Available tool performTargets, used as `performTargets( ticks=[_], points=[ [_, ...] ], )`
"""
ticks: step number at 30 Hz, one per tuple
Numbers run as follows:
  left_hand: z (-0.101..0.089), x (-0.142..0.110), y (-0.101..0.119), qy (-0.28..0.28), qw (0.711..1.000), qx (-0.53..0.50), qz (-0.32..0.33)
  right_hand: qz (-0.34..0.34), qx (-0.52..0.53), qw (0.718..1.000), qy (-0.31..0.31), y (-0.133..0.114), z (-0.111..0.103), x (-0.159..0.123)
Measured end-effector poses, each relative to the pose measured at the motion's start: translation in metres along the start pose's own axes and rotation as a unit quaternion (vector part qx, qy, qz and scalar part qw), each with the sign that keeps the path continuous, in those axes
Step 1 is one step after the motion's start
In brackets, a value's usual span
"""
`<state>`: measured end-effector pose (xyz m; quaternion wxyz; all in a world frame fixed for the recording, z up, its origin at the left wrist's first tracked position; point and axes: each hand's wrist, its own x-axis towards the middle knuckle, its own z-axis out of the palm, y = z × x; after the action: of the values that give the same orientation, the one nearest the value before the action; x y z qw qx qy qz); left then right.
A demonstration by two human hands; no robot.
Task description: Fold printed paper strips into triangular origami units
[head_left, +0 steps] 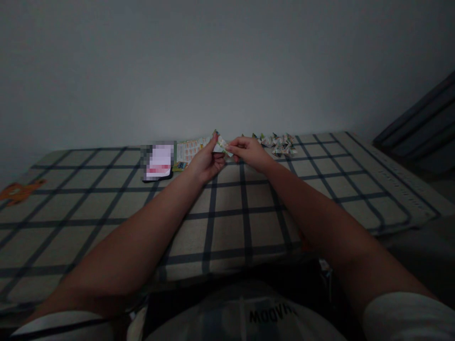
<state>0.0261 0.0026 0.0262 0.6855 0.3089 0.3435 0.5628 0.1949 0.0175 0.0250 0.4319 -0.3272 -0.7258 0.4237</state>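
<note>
Between my two hands is a small folded piece of printed paper, white with green and yellow patches. My left hand grips its left side, thumb on top and the other fingers curled beneath. On the right, my right hand pinches the lower right corner between thumb and fingers. Behind my left hand lies a flat printed leaflet with green edges and rows of small pictures. Several folded paper pieces with pointed tips sit just past my right hand, partly hidden by it.
A phone with a lit, blurred screen rests left of the leaflet. Everything lies on a checked tablecloth with an orange figure at the far left. A plain wall rises behind the table; dark slats stand at right.
</note>
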Motion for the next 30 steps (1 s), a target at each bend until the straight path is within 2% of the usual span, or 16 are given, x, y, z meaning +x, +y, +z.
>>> performTargets(
  ticks=[7,16,23,26,30],
  points=[
    [-0.0006,0.0003,-0.0015,0.010,1.000,0.025,-0.011,0.045,0.011,0.999,-0.008,-0.0051,0.0024,-0.0008],
    [-0.0010,0.0011,-0.0002,-0.017,1.000,0.023,-0.005,0.033,0.086,0.995,-0.043,-0.0037,0.0013,-0.0022],
    [0.0042,-0.0043,0.0009,-0.024,0.999,-0.013,-0.024,0.042,0.037,0.998,-0.013,-0.0066,0.0004,-0.0008],
    [0.0021,-0.0027,-0.0003,-0.025,1.000,0.010,-0.016,0.043,0.046,0.998,-0.020,-0.0071,-0.0015,-0.0019],
    [-0.0003,-0.0014,-0.0021,-0.014,0.997,0.063,0.036,0.060,0.085,0.994,-0.045,-0.0046,-0.0017,-0.0037]
  ],
)
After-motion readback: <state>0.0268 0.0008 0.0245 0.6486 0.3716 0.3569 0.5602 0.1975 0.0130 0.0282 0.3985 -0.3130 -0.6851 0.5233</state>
